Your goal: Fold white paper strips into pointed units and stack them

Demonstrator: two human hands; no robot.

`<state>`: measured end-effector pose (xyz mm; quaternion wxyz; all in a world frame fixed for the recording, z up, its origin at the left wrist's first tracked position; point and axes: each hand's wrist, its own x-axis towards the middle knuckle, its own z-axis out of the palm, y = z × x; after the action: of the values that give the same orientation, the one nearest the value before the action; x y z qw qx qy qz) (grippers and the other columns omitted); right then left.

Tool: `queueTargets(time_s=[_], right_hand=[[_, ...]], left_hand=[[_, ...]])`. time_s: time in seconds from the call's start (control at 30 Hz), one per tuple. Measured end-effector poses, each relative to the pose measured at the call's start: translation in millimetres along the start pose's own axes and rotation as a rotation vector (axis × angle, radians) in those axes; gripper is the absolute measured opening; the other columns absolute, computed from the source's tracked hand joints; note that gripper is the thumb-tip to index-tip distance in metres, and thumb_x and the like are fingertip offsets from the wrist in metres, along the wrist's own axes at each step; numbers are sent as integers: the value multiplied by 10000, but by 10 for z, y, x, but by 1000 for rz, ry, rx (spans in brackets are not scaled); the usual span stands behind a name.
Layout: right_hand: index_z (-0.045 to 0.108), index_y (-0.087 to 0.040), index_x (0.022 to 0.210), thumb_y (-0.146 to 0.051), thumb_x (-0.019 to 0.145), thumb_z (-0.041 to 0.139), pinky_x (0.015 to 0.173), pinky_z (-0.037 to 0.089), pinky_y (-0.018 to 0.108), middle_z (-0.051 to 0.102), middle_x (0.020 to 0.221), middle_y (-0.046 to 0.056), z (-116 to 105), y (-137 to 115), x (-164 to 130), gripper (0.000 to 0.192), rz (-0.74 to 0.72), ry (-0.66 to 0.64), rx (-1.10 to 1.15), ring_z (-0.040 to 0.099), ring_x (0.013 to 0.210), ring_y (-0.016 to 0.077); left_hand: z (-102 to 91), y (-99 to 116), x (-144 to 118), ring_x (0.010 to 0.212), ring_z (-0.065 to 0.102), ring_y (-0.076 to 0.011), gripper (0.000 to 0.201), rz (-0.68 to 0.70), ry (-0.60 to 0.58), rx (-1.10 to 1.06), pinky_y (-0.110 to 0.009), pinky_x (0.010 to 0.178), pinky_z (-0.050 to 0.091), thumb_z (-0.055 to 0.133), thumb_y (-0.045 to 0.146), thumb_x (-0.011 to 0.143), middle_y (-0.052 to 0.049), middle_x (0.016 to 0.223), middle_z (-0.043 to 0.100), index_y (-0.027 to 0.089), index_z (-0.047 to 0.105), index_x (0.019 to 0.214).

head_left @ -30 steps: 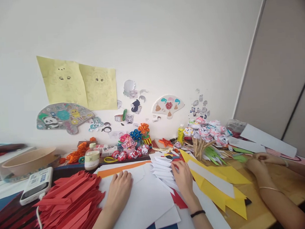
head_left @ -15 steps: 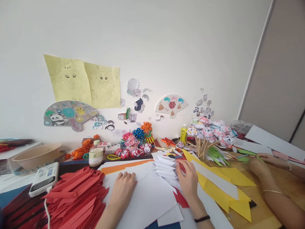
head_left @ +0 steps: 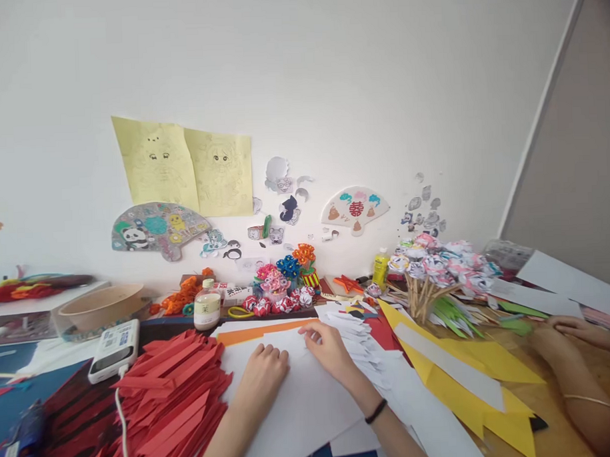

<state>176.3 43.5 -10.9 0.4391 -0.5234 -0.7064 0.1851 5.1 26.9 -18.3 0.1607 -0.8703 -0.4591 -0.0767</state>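
Several white paper sheets (head_left: 296, 415) lie stacked in front of me. My left hand (head_left: 264, 373) rests on them with its fingers curled under and closed; whatever they hold is hidden. At the upper edge of the stack, my right hand (head_left: 328, 348) has thumb and index finger pinched together on white paper, with a dark band on the wrist. Just right of it lies a row of folded white paper strips (head_left: 361, 340). A big heap of folded red paper strips (head_left: 175, 399) is left of my left hand.
Yellow paper (head_left: 512, 421) lies at right, before another person's hands (head_left: 563, 336). Behind stand a bottle (head_left: 206, 308), paper flowers on sticks (head_left: 426, 271) and a yellow bottle (head_left: 380, 269). At left are a white device with a cable (head_left: 114, 352), a beige basin (head_left: 102, 305) and a blue tool (head_left: 19, 442).
My right hand has moved left, from the folded white strips to the upper edge of the sheets beside my left hand. The view has turned slightly left. My left hand stays closed on the sheets.
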Motion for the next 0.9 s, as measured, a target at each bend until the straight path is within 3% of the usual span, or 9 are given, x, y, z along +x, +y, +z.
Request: queueTargets(time_s=[0.13,0.2,0.33,0.57,0.9], right_hand=[[653,-197,932,-60,783,436,696,454,278,652,852,38,200,116,-63,298,-85,35,-120,591,758,180],[641,-206,949,-38,779,440,801,427,320,635,900,48,210,167,-147,312,-198,25,-273,564,891,214],[622,-201,960,-16,800,429,843,400,335,612,912,48,135,218,-253,312,-262,-14,-405,535,901,214],[616,-211,965,-12,823,424,818,389,325,606,914,35,141,232,-267,310,-272,-31,-421,523,888,205],[619,-208,958,-13,813,436,827,394,315,612,916,37,133,214,-277,304,-281,-26,-387,528,903,206]], left_hand=[[44,-15,9,806,604,-264,129,11,8,-11,-372,720,412,508,200,879,-91,813,669,146,622,855],[54,-31,10,822,601,-265,123,8,3,-33,-371,730,411,560,258,859,-87,824,669,153,625,861],[44,-51,3,844,593,-249,103,-16,-3,-66,-359,741,403,580,255,846,-76,858,661,167,618,883],[68,-26,-2,805,586,-242,192,55,-21,27,-369,727,411,421,110,891,-85,835,644,151,606,864],[93,-24,10,786,582,-248,167,74,-18,53,-362,703,419,445,78,867,-87,823,641,147,596,854]])
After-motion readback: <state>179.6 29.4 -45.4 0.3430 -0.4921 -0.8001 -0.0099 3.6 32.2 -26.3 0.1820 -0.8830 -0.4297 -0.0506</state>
